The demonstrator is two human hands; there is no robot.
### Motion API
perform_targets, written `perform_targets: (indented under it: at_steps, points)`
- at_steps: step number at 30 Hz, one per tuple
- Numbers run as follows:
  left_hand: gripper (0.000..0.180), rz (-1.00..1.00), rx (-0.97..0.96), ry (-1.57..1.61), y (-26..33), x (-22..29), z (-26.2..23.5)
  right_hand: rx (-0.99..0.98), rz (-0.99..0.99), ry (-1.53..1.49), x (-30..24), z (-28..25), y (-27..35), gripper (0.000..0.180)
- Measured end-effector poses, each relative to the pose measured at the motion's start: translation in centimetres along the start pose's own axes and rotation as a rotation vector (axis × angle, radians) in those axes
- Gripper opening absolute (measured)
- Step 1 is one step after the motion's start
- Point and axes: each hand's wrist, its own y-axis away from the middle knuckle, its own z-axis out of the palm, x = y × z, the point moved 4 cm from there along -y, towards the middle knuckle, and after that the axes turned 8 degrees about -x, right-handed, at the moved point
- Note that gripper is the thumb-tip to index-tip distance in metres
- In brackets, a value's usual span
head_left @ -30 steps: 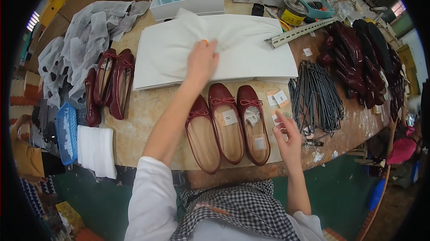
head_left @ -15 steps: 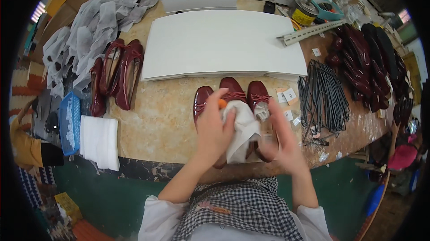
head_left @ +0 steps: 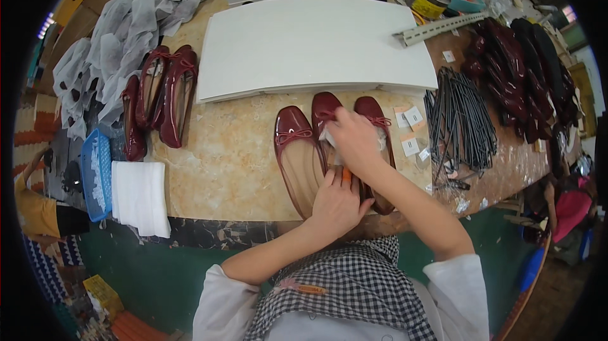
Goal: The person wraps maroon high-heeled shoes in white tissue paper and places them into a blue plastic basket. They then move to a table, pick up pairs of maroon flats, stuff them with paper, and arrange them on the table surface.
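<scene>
Three dark red patent ballet flats lie side by side before me, toes pointing away. The left flat (head_left: 291, 120) has a bare, beige insole. Over the middle flat (head_left: 324, 101), my right hand (head_left: 354, 141) reaches into the opening behind the bow, its fingertips closed and partly hidden. A bit of white tissue paper (head_left: 327, 138) shows beside those fingers. My left hand (head_left: 342, 200) is closed around the heel end of the middle flat, with an orange cover (head_left: 346, 176) on one finger. White stuffing peeks from the right flat (head_left: 369, 108), partly behind my right wrist.
A stack of white sheets (head_left: 316, 43) lies beyond the flats. At left are more red flats (head_left: 174, 103), a folded white cloth (head_left: 139, 195), a blue basket (head_left: 98, 176) and grey-white tissue (head_left: 133, 31). Black sticks (head_left: 462, 122) and red shoe uppers (head_left: 506, 75) lie right.
The crumpled tissue held up between my hands has gone down to the middle flat. My right hand moved left onto its opening; my left hand moved nearer, to its heel.
</scene>
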Motion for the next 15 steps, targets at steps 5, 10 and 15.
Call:
perform_targets:
  at_steps: [5, 10, 15]
  points:
    - [0.059, -0.034, -0.011, -0.017, 0.2, -0.6, 0.8, -0.153, 0.073, -0.279, 0.0, -0.6, -0.4, 0.041]
    - [0.062, 0.021, 0.021, -0.074, -0.5, -0.1, 0.2, -0.239, 0.242, -0.265, 3.0, 0.0, -2.7, 0.060]
    - [0.053, 0.021, -0.073, -0.050, -5.4, -4.7, -5.4, -0.002, 0.127, -0.299, 2.8, -1.3, -0.2, 0.058]
